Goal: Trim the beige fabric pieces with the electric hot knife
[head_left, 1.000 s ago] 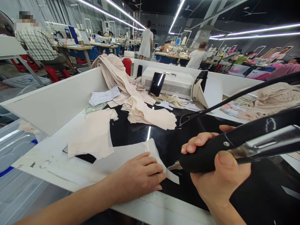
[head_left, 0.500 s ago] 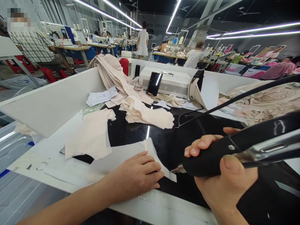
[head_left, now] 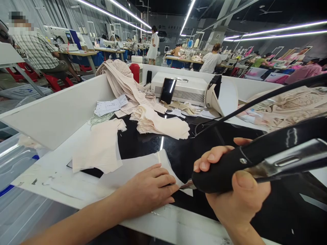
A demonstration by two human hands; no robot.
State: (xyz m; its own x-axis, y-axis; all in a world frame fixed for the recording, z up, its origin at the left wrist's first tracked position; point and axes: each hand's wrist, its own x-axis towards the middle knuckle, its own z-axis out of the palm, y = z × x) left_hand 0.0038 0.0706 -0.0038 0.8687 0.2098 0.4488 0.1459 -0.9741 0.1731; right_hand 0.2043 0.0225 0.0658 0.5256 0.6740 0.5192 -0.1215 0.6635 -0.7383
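My left hand (head_left: 150, 189) lies flat, fingers stretched out, on a sheer white fabric piece (head_left: 133, 168) at the front of the table. A narrow band of stitching or tape (head_left: 158, 156) runs along that piece near its right end. My right hand (head_left: 237, 190) is wrapped round a black corded hand tool (head_left: 219, 177) with a shiny metal lever. The tool's narrow metal tip (head_left: 187, 184) touches or hangs just over the fabric's right edge, close to my left fingertips. Left of the sheer piece lies a cream fabric piece (head_left: 95, 146), partly over it.
A stack of cream pieces (head_left: 163, 124) lies behind. Further back are a phone (head_left: 168, 90), a white vented box (head_left: 180, 88), a white cone (head_left: 227, 95) and heaped beige fabric (head_left: 125, 80). The black cable (head_left: 245, 107) crosses the right side. A white side panel (head_left: 61, 110) borders the left.
My right hand has moved the tool left, bringing its tip along the fabric's edge nearer my left fingers. My left hand stays nearly in place. The view has shifted slightly.
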